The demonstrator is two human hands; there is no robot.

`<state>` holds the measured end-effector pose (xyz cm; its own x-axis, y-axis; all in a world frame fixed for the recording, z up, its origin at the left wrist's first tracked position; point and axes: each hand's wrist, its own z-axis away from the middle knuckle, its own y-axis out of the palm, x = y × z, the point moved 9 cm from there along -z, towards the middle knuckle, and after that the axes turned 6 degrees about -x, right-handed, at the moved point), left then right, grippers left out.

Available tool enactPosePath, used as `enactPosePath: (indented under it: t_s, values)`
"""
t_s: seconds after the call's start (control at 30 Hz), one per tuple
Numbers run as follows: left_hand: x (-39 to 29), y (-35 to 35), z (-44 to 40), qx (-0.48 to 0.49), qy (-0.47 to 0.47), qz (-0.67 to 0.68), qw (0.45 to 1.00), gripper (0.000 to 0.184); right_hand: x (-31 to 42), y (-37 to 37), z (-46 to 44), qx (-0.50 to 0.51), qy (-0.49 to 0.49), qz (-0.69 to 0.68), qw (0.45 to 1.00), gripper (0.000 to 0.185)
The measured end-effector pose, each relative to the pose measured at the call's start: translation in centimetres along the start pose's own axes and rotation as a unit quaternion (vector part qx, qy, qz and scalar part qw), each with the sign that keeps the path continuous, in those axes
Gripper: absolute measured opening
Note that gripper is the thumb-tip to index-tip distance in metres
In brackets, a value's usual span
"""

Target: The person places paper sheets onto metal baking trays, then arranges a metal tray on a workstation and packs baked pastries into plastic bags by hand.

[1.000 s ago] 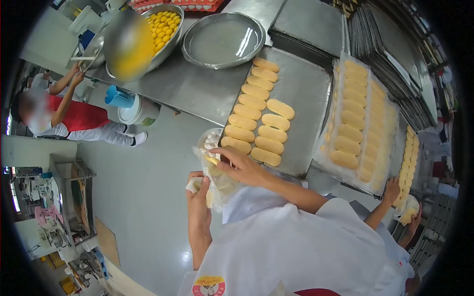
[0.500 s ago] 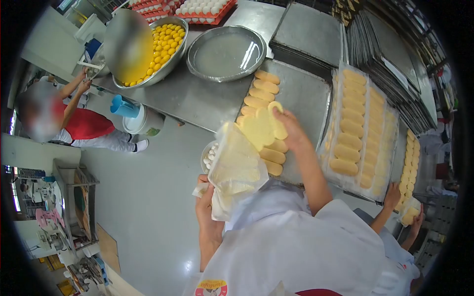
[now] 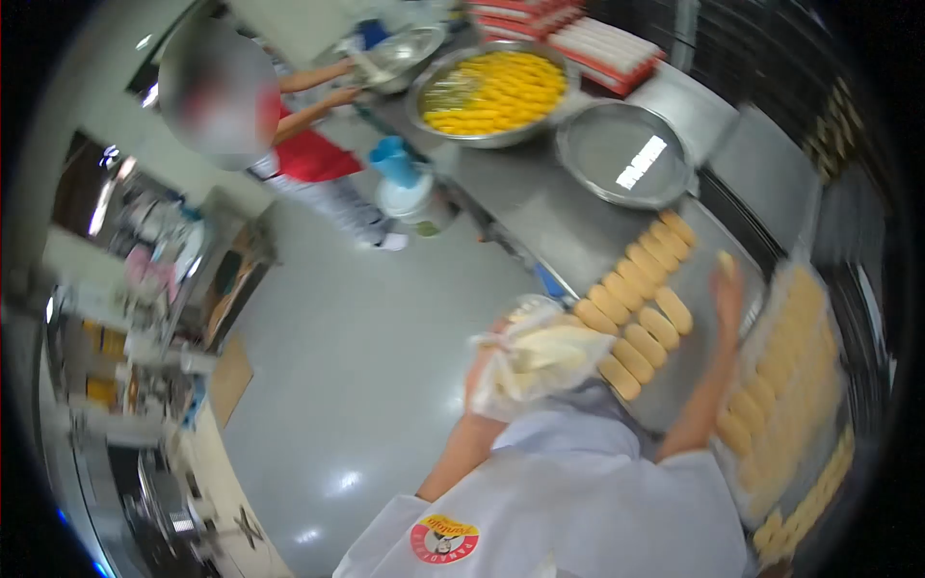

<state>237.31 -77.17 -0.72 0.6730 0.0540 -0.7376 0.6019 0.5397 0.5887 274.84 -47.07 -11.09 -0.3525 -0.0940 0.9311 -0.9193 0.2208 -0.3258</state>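
My left hand (image 3: 485, 371) is closed on a translucent bag (image 3: 544, 361) with pale yellow filling, near the tray's lower left edge; the bag hides part of its fingers. Farther right, my right hand (image 3: 728, 284) is closed round a small yellowish piece (image 3: 725, 260) that blur makes hard to identify. That hand is over the metal tray (image 3: 718, 236), right of two rows of oval golden biscuits (image 3: 631, 281). Behind the bag, a bowl is only partly visible.
A bowl of yolks (image 3: 501, 96) and a pan of clear liquid (image 3: 626, 154) stand beyond the tray. Plastic-covered biscuits (image 3: 780, 366) lie at right. Another person (image 3: 313, 154) holds a metal bowl (image 3: 409, 53) at upper left. A bucket (image 3: 405, 200) stands below the table edge.
The view has turned, shifting the table rightward. My right hand has moved away from the bag to the tray's right side. The bag, spread wide half a second ago, now hangs bunched in my left hand.
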Motion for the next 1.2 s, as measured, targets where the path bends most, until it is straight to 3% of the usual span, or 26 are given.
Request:
enactPosePath:
  t_s: [0.03,0.07,0.1,0.13,0.23,0.27,0.33,0.37,0.4,0.43,0.5,0.53,0.57,0.6,0.63,0.67,0.7,0.73,0.8,0.83,0.9,0.97,1.1,1.2]
  values:
    - [-0.1,-0.8,-0.2,-0.007,0.009,-0.024,1.0,0.041,3.5,0.1,1.2,-0.054,-0.103,0.123,0.986,0.03]
    - [-0.9,0.1,0.0,-0.012,0.028,-0.037,0.999,0.041,-1.3,1.6,-0.2,0.0,-0.107,0.146,0.983,0.034]
    - [-1.7,1.0,0.3,-0.017,0.047,-0.05,0.998,0.042,-1.4,2.5,0.6,0.025,-0.129,0.197,0.972,0.035]
    - [-3.6,2.4,1.4,-0.046,0.151,-0.145,0.977,0.04,-4.3,4.5,0.6,0.083,-0.233,0.246,0.937,0.035]
    - [-4.8,4.0,1.6,-0.024,0.152,-0.159,0.975,0.035,-1.1,3.5,3.4,0.09,-0.174,0.249,0.948,0.039]
    - [-6.2,5.6,2.1,-0.021,0.247,-0.35,0.903,0.034,-1.2,3.0,3.6,0.086,-0.167,0.253,0.949,0.039]
    - [-6.9,7.7,2.0,-0.013,0.334,-0.526,0.782,0.032,-1.4,3.5,3.8,0.148,-0.078,0.128,0.978,0.036]
    - [-6.6,6.3,1.1,-0.011,0.207,-0.282,0.937,0.03,0.5,3.1,4.7,0.143,-0.077,0.127,0.979,0.036]
    - [-5.3,6.3,0.2,-0.001,0.13,-0.153,0.98,0.029,3.1,2.1,5.4,0.097,-0.094,0.129,0.982,0.034]
    - [-4.1,6.3,-0.6,-0.009,0.054,-0.018,0.998,0.028,5.8,1.4,5.9,0.051,-0.111,0.132,0.984,0.032]
    - [-3.7,6.6,-1.3,-0.033,0.108,-0.129,0.985,0.031,7.7,3.9,8.4,0.173,0.011,-0.117,0.978,0.035]
    - [-3.4,6.8,-1.7,-0.041,0.126,-0.167,0.977,0.033,9.9,5.9,10.5,0.242,-0.019,-0.245,0.939,0.038]
    - [-1.6,7.2,-2.2,-0.008,0.024,-0.027,0.999,0.038,12.1,7.3,13.0,0.307,-0.053,-0.368,0.876,0.041]
    - [-0.1,7.8,-2.3,0.022,-0.072,0.115,0.99,0.043,13.2,7.5,14.8,0.312,-0.056,-0.376,0.871,0.041]
    - [0.5,7.7,-2.5,0.055,-0.046,0.098,0.993,0.051,13.6,9.1,16.5,0.313,0.043,-0.382,0.869,0.044]
    - [1.2,7.4,-3.0,0.109,-0.014,-0.011,0.994,0.051,14.1,11.4,18.5,0.324,0.14,-0.385,0.853,0.047]
    - [1.4,7.4,-3.4,0.151,0.022,-0.124,0.981,0.051,14.0,12.8,19.6,0.309,0.245,-0.429,0.813,0.045]
    - [1.7,8.0,-3.1,0.159,-0.021,-0.04,0.986,0.048,12.7,13.6,20.8,0.295,0.35,-0.456,0.763,0.044]
    - [1.8,9.1,-2.6,0.188,-0.077,0.078,0.976,0.042,12.4,15.8,22.4,0.4,0.31,-0.661,0.554,0.047]
    - [1.4,9.6,-2.6,0.211,-0.098,0.11,0.966,0.04,10.7,16.0,22.6,0.391,0.264,-0.548,0.691,0.047]
    - [0.5,8.9,-2.8,0.209,-0.051,0.074,0.974,0.033,9.8,15.6,22.8,0.373,0.193,-0.421,0.804,0.048]
    - [0.4,8.9,-2.3,0.149,-0.165,0.225,0.949,0.02,9.3,15.5,23.2,0.28,0.384,-0.628,0.617,0.045]
    - [-0.7,8.4,-2.2,0.149,-0.17,0.259,0.939,0.018,7.9,16.2,23.0,0.281,0.47,-0.579,0.604,0.045]
    - [-0.7,8.0,-2.8,0.182,-0.162,0.266,0.933,0.019,8.2,15.8,22.9,0.302,0.428,-0.545,0.655,0.043]
